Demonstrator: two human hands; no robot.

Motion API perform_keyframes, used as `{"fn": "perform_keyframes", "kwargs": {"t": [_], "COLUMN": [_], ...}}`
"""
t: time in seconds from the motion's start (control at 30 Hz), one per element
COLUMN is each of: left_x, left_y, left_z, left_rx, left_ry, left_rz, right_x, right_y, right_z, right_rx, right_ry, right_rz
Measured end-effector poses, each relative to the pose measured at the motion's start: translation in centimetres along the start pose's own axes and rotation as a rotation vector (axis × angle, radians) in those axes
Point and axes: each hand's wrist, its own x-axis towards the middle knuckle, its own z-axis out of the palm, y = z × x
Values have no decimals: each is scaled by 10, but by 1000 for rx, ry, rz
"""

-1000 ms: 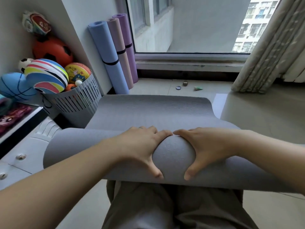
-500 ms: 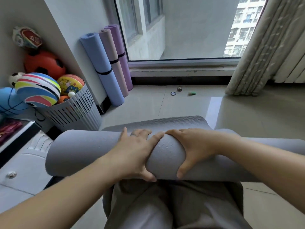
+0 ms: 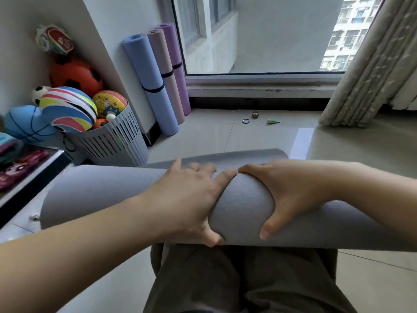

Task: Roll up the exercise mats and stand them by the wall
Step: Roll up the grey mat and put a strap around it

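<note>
A thick grey exercise mat [image 3: 241,206] lies rolled crosswise on the floor in front of my knees, with only a short flat strip showing beyond the roll. My left hand [image 3: 187,199] and my right hand [image 3: 291,193] sit side by side on top of the roll, fingers over the far side and thumbs on the near side. Three rolled mats stand against the wall corner at the back left: a blue one [image 3: 151,86], a pinkish one [image 3: 165,73] and a purple one [image 3: 177,64], each with a black band.
A slatted grey basket [image 3: 115,143] full of balls stands left of the roll, with a low white cabinet [image 3: 20,218] beside it. A big window [image 3: 259,35] and a curtain [image 3: 365,71] close the far side. Small bits [image 3: 259,118] lie on the tiled floor.
The roll has travelled forward and grown thicker; the flat stretch of grey mat beyond it has shrunk to a narrow strip. Both hands stay on the roll.
</note>
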Motion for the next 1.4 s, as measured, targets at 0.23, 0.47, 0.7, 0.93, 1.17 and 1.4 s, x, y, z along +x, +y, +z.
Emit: {"fn": "perform_keyframes", "kwargs": {"t": [0.23, 0.47, 0.7, 0.93, 1.17, 1.4], "left_x": [5, 47, 42, 20, 30, 9], "left_y": [3, -35, -32, -2, -12, -9], "left_z": [28, 17, 5, 42, 32, -16], "left_rx": [-163, -468, -392, -8, -75, -75], "left_ry": [-179, -505, -224, -70, 32, 151], "left_rz": [5, -37, -41, -133, -91, -24], "right_x": [7, 3, 30, 48, 33, 1], "right_y": [-4, -27, 1, 2, -20, -29], "right_z": [30, 45, 22, 14, 39, -1], "right_rx": [84, -264, 2, 40, -206, -272], "right_ry": [-82, 112, 33, -34, 342, 390], "right_rz": [38, 43, 86, 159, 172, 96]}}
